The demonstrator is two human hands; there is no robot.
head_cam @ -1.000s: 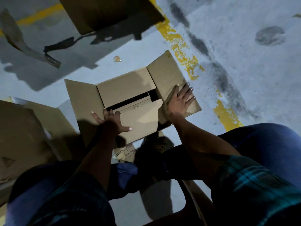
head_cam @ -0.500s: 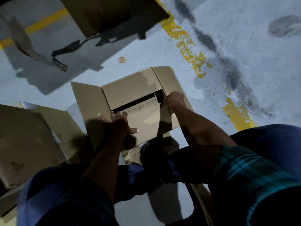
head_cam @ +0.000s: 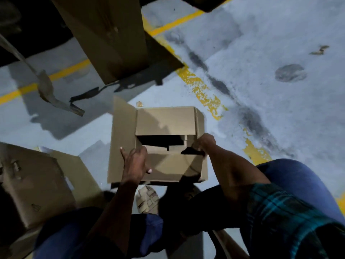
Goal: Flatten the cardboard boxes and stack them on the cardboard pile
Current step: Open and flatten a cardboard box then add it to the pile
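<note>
A brown cardboard box (head_cam: 164, 121) sits on the grey floor in front of my knees, its top flaps partly folded and a dark gap showing in the middle. My left hand (head_cam: 135, 161) rests on the near-left part of the box, fingers spread over the left flap, thumb across the near flap. My right hand (head_cam: 204, 143) is curled around the edge of the right flap at the gap; its fingertips are hidden inside. Flat cardboard (head_cam: 35, 186) lies at my left.
A tall cardboard box (head_cam: 110, 34) stands behind, with a torn strip of tape (head_cam: 46, 90) hanging to its left. Yellow painted lines (head_cam: 201, 88) cross the stained concrete floor. My sandalled foot (head_cam: 147, 200) is under the box's near edge.
The right flap has been folded up and inward from lying flat. My right hand went from pressing flat on it to curling around its edge. The box now sits squarer to me.
</note>
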